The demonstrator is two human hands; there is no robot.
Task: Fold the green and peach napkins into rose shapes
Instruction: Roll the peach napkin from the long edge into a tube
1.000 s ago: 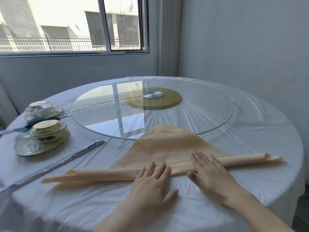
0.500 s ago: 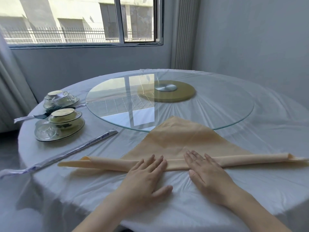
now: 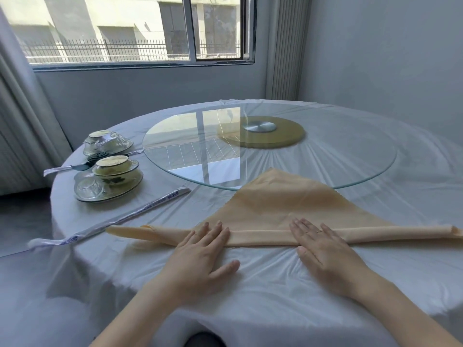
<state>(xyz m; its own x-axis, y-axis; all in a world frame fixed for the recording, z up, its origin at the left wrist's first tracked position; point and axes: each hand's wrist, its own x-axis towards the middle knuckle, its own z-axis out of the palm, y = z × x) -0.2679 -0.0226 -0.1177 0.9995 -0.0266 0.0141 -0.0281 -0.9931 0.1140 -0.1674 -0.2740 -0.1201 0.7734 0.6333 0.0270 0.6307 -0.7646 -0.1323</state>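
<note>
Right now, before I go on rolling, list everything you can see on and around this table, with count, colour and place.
peach cloth napkin: one, peach, near side of the table, a triangle with its near edge rolled up
round glass turntable: one, clear, middle of the table
yellow round base: one, yellow with a metal hub, under the turntable
shrink-wrapped dish sets: two, greenish and cream, left side of the table
long wrapped utensil sleeves: two, white, one left of the napkin, one by the dish sets
white-clothed round table: one, white, under everything
window: one, grey frame, back wall
hands: two, left hand and right hand, fingers flat on the napkin's rolled edge
</note>
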